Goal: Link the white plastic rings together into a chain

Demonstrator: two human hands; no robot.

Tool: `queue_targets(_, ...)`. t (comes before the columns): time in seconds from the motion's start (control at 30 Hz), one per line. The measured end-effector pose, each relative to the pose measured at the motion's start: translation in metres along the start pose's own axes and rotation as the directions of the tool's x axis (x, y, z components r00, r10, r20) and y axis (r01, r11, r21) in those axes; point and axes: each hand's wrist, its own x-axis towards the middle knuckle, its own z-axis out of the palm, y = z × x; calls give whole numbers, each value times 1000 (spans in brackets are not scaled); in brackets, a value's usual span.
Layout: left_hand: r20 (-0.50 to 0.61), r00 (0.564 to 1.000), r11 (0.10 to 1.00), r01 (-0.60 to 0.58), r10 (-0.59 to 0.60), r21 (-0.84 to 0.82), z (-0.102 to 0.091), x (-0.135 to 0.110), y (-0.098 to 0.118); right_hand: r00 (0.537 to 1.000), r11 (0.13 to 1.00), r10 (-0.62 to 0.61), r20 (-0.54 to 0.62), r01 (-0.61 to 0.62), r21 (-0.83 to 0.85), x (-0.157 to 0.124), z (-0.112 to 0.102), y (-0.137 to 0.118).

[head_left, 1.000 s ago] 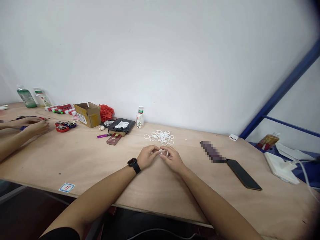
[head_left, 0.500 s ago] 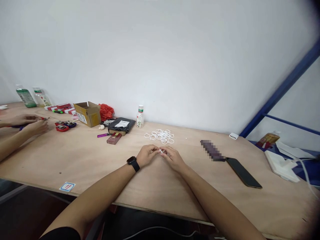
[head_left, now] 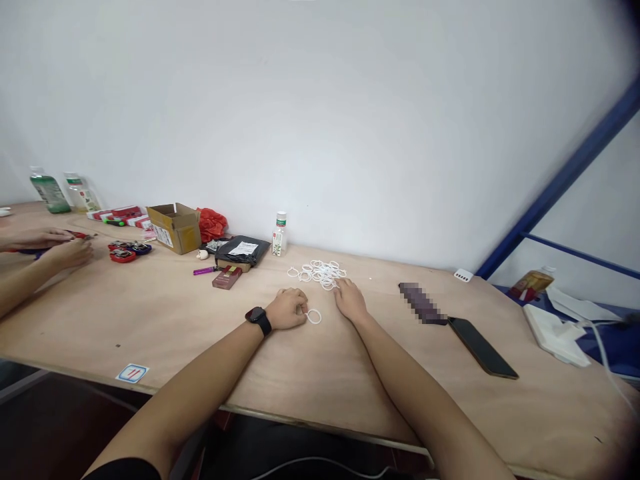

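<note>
left hand (head_left: 287, 309) curled, fingertips closed on one white ring (head_left: 315, 324) before the ring pile (head_left: 323, 272), right hand (head_left: 351, 300) at pile's right edge, its opening and hold I cannot tell

Soft, even brightness (right-hand corners dark), only faint shadows.

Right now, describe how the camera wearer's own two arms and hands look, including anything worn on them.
The left hand is ungloved; its wrist wears a black smartwatch with a dark, rounded face and a black band. Higher up that arm, a plain black sleeve shows at the picture's bottom edge. The right hand is ungloved too, with no watch or sleeve visible on its arm.
</note>
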Motion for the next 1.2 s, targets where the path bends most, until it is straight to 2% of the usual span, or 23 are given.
queue_targets(0.17, 96, 994, 999, -47, 48, -6, 1, -3, 6, 990, 982, 136, 36, -130, -139, 8, 2, 5)
queue_targets(0.33, 58, 997, 998, -52, 54, -35, 2, -3, 9, 982, 982, 190, 13, -190, -12, 5, 1, 17)
queue_targets(0.4, 11, 999, 998, -32, 32, -45, 2, -2, 8, 987, 983, 150, -54, -143, 119, 2, -1, 19)
queue_targets(0.5, -84, 996, 993, 20, -30, -116, 3, 1, 4, 982, 941, -14, -187, 76, 331, -5, -6, 9)
queue_targets(0.6, -200, 974, 956, 45, -107, -290, 6, 4, -2, 944, 851, -230, -237, 313, 422, -14, -11, -15)
queue_targets(0.67, -255, 957, 916, 25, -138, -401, 7, 5, -4, 916, 802, -314, -251, 397, 446, -21, -14, -32)
queue_targets(0.73, -276, 953, 893, -17, -122, -450, 6, 5, -3, 907, 773, -347, -239, 421, 475, -25, -15, -46)
queue_targets(0.83, -295, 954, 914, -79, -46, -398, 1, 3, 4, 905, 764, -365, -217, 425, 486, -29, -17, -55)
queue_targets(1.03, -328, 944, 965, -108, 24, -240, -5, 2, 11, 886, 775, -412, -214, 464, 428, -29, -18, -50)
queue_targets(1.2, -326, 944, 991, -81, 43, -106, -6, 1, 9, 880, 778, -426, -211, 475, 410, -29, -17, -50)
